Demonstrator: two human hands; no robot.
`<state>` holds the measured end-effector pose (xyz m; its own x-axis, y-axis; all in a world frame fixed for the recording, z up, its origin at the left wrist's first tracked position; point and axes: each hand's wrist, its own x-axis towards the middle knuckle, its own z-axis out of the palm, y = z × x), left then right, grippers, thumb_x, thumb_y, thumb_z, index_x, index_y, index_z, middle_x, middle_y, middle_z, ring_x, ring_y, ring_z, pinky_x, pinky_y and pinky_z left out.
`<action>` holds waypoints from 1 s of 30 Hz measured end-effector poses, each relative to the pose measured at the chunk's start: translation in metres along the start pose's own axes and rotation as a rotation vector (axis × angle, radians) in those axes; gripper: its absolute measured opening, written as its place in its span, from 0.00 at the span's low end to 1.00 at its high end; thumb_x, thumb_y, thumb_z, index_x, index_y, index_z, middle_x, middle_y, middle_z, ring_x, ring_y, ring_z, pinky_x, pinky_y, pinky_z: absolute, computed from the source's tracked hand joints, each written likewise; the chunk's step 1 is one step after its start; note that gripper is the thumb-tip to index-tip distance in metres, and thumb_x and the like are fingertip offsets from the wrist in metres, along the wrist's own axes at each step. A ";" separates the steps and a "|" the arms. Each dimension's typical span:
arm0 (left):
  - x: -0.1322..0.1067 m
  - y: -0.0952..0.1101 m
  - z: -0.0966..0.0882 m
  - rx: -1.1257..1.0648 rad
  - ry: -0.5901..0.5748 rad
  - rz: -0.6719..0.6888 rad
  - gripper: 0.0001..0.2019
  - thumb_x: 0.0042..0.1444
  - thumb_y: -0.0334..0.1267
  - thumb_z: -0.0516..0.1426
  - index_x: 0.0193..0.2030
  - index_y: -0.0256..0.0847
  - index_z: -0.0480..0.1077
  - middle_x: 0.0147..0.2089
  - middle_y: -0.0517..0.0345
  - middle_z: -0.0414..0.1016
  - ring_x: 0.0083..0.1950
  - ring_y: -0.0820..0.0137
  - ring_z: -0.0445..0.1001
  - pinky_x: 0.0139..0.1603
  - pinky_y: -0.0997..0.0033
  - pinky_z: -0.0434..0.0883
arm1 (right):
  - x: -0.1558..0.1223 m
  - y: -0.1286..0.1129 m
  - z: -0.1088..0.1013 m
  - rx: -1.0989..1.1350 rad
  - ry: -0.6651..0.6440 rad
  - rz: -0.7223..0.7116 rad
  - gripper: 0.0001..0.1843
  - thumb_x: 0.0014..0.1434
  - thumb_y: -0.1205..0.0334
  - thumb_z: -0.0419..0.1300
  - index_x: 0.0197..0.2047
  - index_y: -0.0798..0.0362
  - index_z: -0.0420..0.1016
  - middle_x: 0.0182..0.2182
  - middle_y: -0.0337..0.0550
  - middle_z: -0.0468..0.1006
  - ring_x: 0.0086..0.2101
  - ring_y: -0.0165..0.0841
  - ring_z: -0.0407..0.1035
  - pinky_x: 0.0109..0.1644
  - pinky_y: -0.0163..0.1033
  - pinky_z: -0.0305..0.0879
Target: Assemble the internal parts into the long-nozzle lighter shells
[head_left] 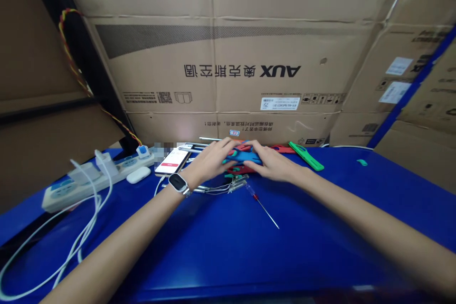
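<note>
My left hand [213, 156], with a watch [178, 183] on its wrist, curls its fingers over the left side of a pile of red, blue and green plastic parts. From the other side my right hand [272, 161] grips the same pile, thumb below and fingers above. Between the hands shows a blue plastic part [251, 157], with red pieces above and below it. Grey metal rods [188, 150] stick out to the left, partly hidden by my left hand. Small metal pieces [238, 184] and a screwdriver [261, 206] with a clear and red handle lie just in front.
A green plastic part [306, 156] lies right of the pile, and a small green scrap [362, 162] farther right. At left are a phone [174, 160], a white case [138, 175] and a power strip [121, 171] with white cables [93, 218]. Cardboard [235, 47] walls the blue table [213, 251].
</note>
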<state>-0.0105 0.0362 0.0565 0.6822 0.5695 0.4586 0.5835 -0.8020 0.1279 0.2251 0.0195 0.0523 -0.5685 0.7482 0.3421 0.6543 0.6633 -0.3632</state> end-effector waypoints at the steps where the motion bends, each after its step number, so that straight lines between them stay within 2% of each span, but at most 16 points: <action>1: 0.005 -0.012 0.001 0.002 0.006 -0.019 0.17 0.65 0.38 0.55 0.60 0.45 0.63 0.54 0.51 0.70 0.53 0.59 0.73 0.52 0.61 0.70 | 0.009 0.009 -0.004 -0.034 0.024 0.007 0.21 0.66 0.52 0.55 0.58 0.51 0.63 0.43 0.49 0.79 0.39 0.42 0.74 0.42 0.45 0.67; 4: 0.018 -0.046 0.008 -0.028 0.059 -0.079 0.14 0.64 0.35 0.54 0.56 0.46 0.66 0.53 0.53 0.72 0.51 0.61 0.74 0.52 0.61 0.71 | 0.036 0.034 -0.011 -0.163 0.007 -0.012 0.17 0.67 0.52 0.54 0.52 0.53 0.68 0.43 0.51 0.79 0.41 0.43 0.74 0.44 0.46 0.66; 6: 0.026 -0.066 0.016 -0.054 0.074 -0.119 0.14 0.62 0.33 0.55 0.55 0.43 0.67 0.53 0.51 0.73 0.52 0.60 0.74 0.54 0.60 0.71 | 0.055 0.049 -0.012 -0.216 0.009 -0.031 0.15 0.67 0.54 0.55 0.52 0.54 0.68 0.47 0.53 0.78 0.46 0.43 0.72 0.50 0.46 0.65; 8: 0.033 -0.080 0.025 -0.067 0.060 -0.170 0.14 0.60 0.32 0.55 0.53 0.42 0.68 0.52 0.51 0.74 0.53 0.60 0.74 0.55 0.59 0.71 | 0.071 0.059 -0.010 -0.257 -0.020 -0.040 0.14 0.67 0.57 0.55 0.51 0.55 0.70 0.51 0.54 0.76 0.51 0.44 0.70 0.54 0.48 0.63; 11: 0.037 -0.091 0.038 -0.071 0.085 -0.219 0.15 0.58 0.29 0.55 0.52 0.41 0.69 0.51 0.51 0.76 0.52 0.60 0.75 0.55 0.59 0.71 | 0.086 0.068 -0.004 -0.314 -0.049 -0.022 0.14 0.68 0.56 0.54 0.52 0.55 0.70 0.51 0.55 0.75 0.53 0.45 0.68 0.56 0.49 0.62; 15: 0.026 -0.098 0.043 -0.071 0.111 -0.259 0.14 0.57 0.28 0.55 0.50 0.41 0.70 0.48 0.52 0.78 0.49 0.63 0.77 0.52 0.62 0.73 | 0.086 0.075 0.001 -0.307 -0.040 -0.047 0.15 0.68 0.57 0.52 0.53 0.56 0.69 0.51 0.56 0.74 0.52 0.44 0.68 0.55 0.50 0.63; 21: 0.006 -0.096 0.029 0.001 0.117 -0.297 0.10 0.64 0.36 0.52 0.46 0.41 0.75 0.46 0.50 0.78 0.49 0.59 0.75 0.52 0.59 0.70 | 0.065 0.087 0.002 -0.231 0.055 -0.108 0.16 0.69 0.56 0.50 0.54 0.56 0.69 0.50 0.54 0.73 0.51 0.43 0.67 0.56 0.49 0.62; 26: 0.006 -0.096 0.032 0.066 0.051 -0.313 0.13 0.64 0.35 0.52 0.48 0.40 0.77 0.41 0.49 0.77 0.45 0.59 0.75 0.49 0.60 0.70 | 0.073 0.088 0.004 -0.288 0.005 -0.026 0.18 0.68 0.55 0.52 0.55 0.54 0.71 0.51 0.54 0.74 0.53 0.46 0.66 0.56 0.52 0.61; 30: 0.007 -0.094 0.040 0.088 0.034 -0.324 0.13 0.62 0.31 0.52 0.49 0.40 0.76 0.44 0.48 0.76 0.46 0.58 0.75 0.49 0.60 0.71 | 0.088 0.084 0.006 -0.288 -0.063 0.049 0.17 0.67 0.57 0.54 0.55 0.54 0.73 0.51 0.56 0.74 0.54 0.47 0.66 0.57 0.53 0.61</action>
<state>-0.0431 0.1222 0.0127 0.4411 0.7846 0.4357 0.8041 -0.5611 0.1963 0.2276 0.1410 0.0466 -0.5563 0.7850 0.2726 0.7914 0.6005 -0.1144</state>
